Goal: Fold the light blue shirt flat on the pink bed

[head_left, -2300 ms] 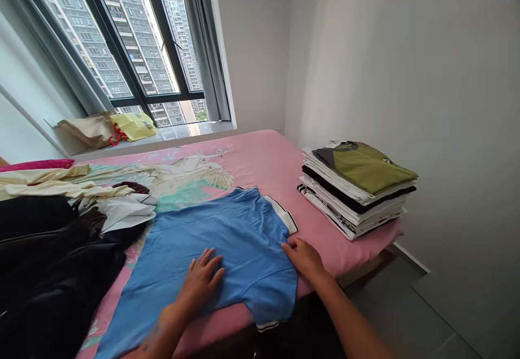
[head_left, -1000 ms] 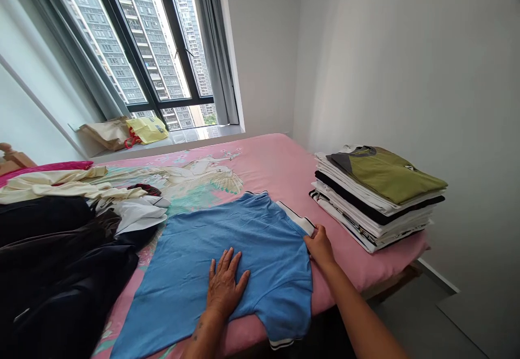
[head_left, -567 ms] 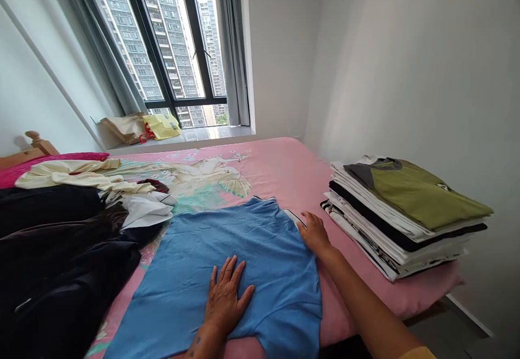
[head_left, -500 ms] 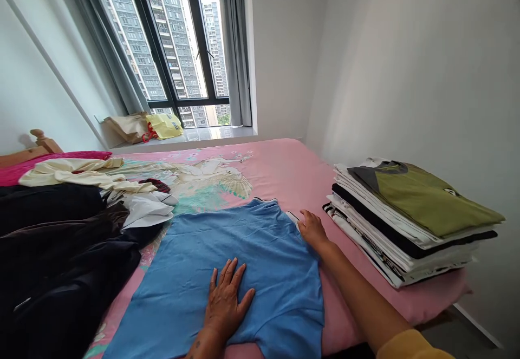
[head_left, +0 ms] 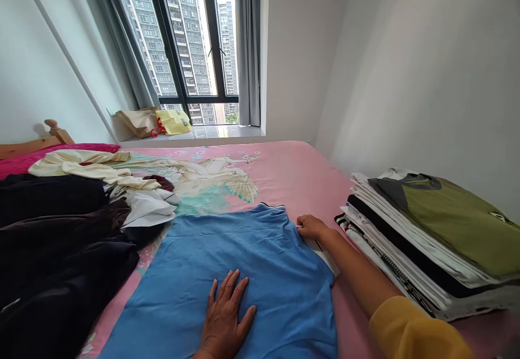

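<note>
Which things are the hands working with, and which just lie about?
In use:
blue fabric shirt with white collar
left hand, spread on it
right hand, at its collar

Lying about:
folded clothes stack, olive-green shirt on top
loose dark and cream clothes
brown paper bag
yellow bag

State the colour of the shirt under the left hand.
Blue; the shirt shows best in the head view.

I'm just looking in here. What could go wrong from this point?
The blue shirt already shows creases near the right hand, so a tug there, with the left hand spread flat on it, might add more wrinkles. The yellow sleeve is close to the folded stack and might nudge it askew.
</note>
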Tool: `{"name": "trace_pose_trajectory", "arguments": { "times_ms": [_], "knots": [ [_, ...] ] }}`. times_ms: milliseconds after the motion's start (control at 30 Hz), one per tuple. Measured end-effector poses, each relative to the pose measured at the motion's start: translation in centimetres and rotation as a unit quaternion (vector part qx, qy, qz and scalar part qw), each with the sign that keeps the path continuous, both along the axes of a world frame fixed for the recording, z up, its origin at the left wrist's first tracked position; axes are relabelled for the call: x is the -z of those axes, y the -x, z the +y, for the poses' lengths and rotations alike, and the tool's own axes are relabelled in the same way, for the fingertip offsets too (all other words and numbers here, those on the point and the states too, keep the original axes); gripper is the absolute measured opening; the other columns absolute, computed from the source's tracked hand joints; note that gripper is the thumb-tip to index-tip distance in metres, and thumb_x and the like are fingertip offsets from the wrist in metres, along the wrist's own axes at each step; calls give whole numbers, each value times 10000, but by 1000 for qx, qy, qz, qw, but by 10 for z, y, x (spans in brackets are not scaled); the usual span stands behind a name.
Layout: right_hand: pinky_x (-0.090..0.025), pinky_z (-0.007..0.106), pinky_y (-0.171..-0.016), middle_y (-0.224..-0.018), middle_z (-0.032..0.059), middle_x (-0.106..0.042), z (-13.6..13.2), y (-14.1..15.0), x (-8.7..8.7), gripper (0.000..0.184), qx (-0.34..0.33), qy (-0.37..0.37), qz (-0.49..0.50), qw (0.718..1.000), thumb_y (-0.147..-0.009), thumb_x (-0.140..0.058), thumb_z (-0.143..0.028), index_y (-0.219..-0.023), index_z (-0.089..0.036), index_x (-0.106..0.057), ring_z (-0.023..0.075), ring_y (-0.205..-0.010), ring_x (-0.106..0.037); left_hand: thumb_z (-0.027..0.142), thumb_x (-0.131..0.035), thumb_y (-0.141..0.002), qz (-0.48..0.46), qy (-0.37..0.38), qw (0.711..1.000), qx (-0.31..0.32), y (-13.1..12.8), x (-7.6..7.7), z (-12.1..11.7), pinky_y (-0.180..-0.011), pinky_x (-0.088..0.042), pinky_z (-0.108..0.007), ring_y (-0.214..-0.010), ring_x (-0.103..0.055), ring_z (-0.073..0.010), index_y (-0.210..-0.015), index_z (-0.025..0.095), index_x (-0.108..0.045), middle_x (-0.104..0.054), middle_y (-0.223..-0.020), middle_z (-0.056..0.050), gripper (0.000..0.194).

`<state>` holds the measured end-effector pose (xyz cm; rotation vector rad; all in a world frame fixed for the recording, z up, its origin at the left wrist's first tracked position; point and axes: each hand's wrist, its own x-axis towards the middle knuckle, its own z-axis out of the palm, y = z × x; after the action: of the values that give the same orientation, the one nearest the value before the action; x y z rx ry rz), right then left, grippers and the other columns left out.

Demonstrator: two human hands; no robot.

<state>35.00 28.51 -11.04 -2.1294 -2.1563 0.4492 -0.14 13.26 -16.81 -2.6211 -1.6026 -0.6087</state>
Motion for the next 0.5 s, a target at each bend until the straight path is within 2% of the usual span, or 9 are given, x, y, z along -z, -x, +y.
{"name": "trace_pose_trajectory", "arguments": {
  "times_ms": [133,200,300,400,500],
  "knots": [
    [-416,333,-740,-966,150,-675,-1,-13,-2,268,82,28,-22,996,-706,-577,-305,-902,-150,-674,261,-911,-607,467,-495,-855,-3,0,1000,-1,0,0,-1,-1116,-220,-518,-1315,-391,-261,-1361,331,-435,-416,-1446,-32,528],
    [-412,340,-751,-986,159,-671,2,-11,-1,256,113,17,-21,993,-698,-583,-283,-896,-147,-672,273,-944,-603,466,-485,-860,0,1,1000,-1,0,0,-1,-1119,-216,-514,-1323,-381,-254,-1367,332,-424,-408,-1452,-29,528],
    [-404,307,-779,-1083,114,-655,18,3,-3,259,129,-28,8,991,-764,-510,-264,-966,-191,-655,233,-1014,-584,464,-478,-865,6,0,1000,0,1,0,-1,-1120,-221,-509,-1328,-373,-249,-1374,333,-413,-403,-1455,-27,530],
    [-419,279,-719,-1015,95,-677,42,18,-4,314,149,-39,49,987,-841,-430,-388,-941,-203,-663,212,-938,-615,465,-484,-861,13,-11,1000,4,2,2,-1,-1103,-257,-514,-1319,-387,-255,-1379,334,-404,-406,-1453,-28,540],
    [-436,284,-649,-879,132,-692,66,27,-2,447,179,-16,81,980,-825,-443,-532,-849,-156,-683,239,-845,-642,457,-502,-853,29,-43,999,11,5,5,1,-1074,-311,-494,-1297,-417,-253,-1388,323,-390,-420,-1443,-32,563]
  ]
}}
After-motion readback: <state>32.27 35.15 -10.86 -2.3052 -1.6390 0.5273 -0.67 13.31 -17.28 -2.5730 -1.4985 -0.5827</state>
